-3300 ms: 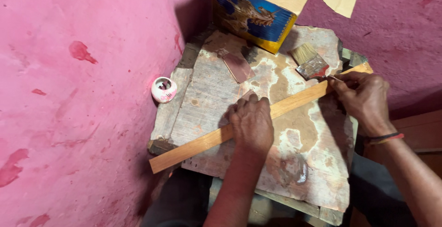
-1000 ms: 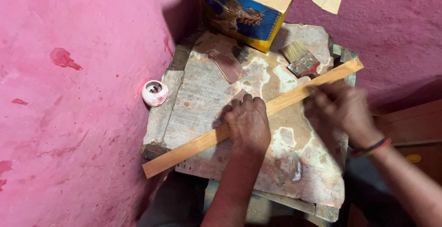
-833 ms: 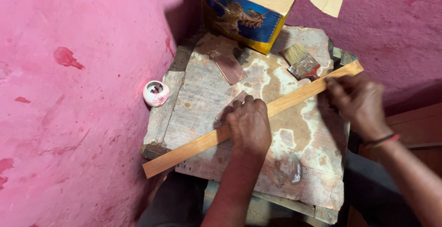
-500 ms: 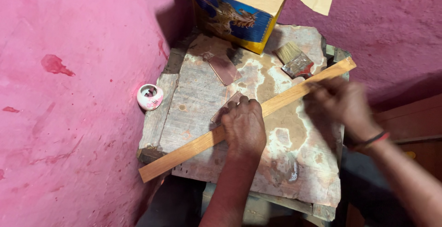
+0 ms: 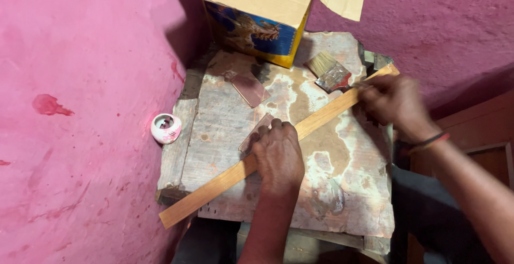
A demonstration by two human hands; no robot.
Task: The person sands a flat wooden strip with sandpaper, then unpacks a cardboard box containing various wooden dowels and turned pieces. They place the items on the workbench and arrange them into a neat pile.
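Pressing my left hand [image 5: 278, 157] flat on the long pale wooden strip [image 5: 278, 146], fingers curled over its far edge, I pin it against the worn, stained stone slab [image 5: 225, 109] that serves as my bench. That strip lies diagonally across the slab, its near end jutting past the front left corner and its far end up by the right rear corner. My right hand [image 5: 393, 101] is closed at the far end of the strip; it is blurred, so I cannot tell what it grips or whether it holds only the wood. To work this well, I judge that my left palm should bear straight down near the middle so the strip cannot pivot, while the right hand strokes along the grain, not across it. A small brownish sheet [image 5: 256, 134] peeks out just beside my left fingers, touching the strip. Another reddish-brown rectangular sheet [image 5: 250, 88] lies farther back, a flat bristle paintbrush [image 5: 329, 71] rests near the far end, and an open cardboard box [image 5: 262, 12] stands behind. A small round pink-and-white pot [image 5: 165, 128] sits just off the slab's left edge
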